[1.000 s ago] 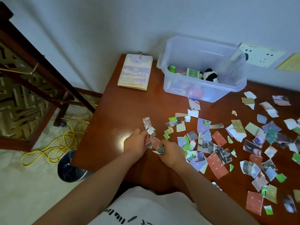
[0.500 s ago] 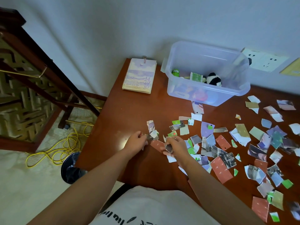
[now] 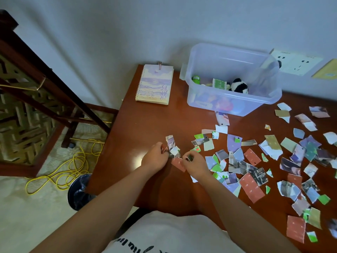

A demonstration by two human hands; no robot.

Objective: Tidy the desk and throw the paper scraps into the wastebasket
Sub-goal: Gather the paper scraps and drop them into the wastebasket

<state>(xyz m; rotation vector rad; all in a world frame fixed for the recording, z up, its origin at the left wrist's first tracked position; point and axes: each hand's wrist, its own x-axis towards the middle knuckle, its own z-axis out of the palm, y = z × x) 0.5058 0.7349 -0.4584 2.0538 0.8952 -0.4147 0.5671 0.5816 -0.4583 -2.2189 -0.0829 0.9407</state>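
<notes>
left hand (image 3: 155, 157) grips scraps (image 3: 172, 147); notebook (image 3: 154, 84): "moon and sea".

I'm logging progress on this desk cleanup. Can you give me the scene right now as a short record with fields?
left hand: grips a bunch of scraps
right hand: pinches a small scrap
loose scraps: many, spread over the right half of the desk
wastebasket: on the floor by the desk's front left corner
spiral notebook: back left of the desk
clear plastic bin: at the back, with a panda plush inside
progress: most scraps not yet binned
</notes>
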